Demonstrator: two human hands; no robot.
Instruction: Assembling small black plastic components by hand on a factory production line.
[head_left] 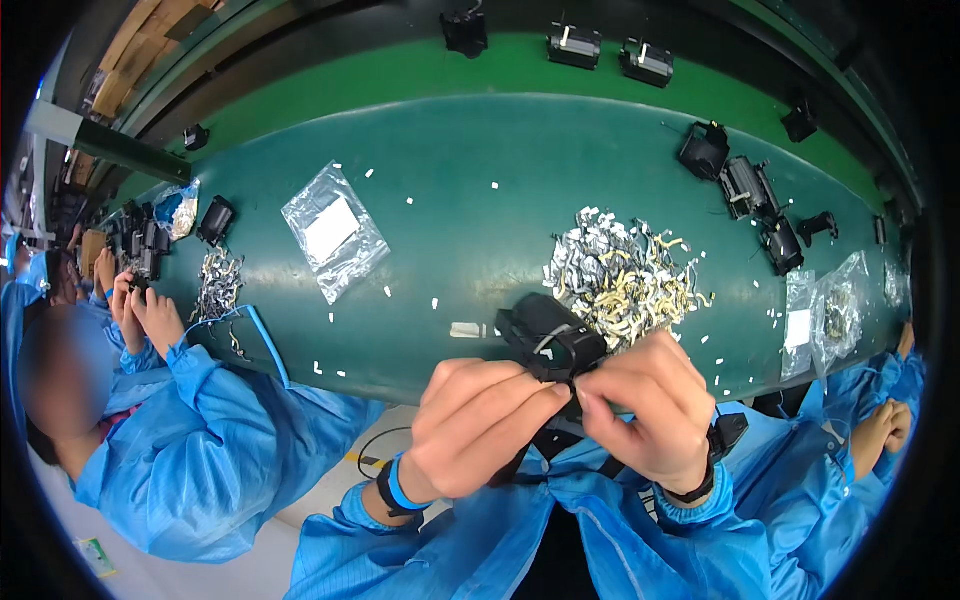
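A black plastic housing [540, 325] with an open, frame-like end is held up at the near edge of the green table. My left hand [480, 425] is closed on its lower edge, thumb and fingertips pinched together. My right hand [655, 405] is curled beside it, thumb and forefinger pressed at the same edge; whatever is between those fingertips is hidden. Just beyond the housing lies a big heap of small white, yellow and black strip-like pieces [630, 275]. A small pale rectangular piece [467, 330] rests on the table left of the housing.
A clear plastic bag with a white label [335, 235] lies on the green table [440, 140]. More black housings [750, 190] stand at the right, near further clear bags [838, 310]. Co-workers in blue smocks sit left [230, 450] and right [815, 480]. Another heap of strips [218, 285] lies left.
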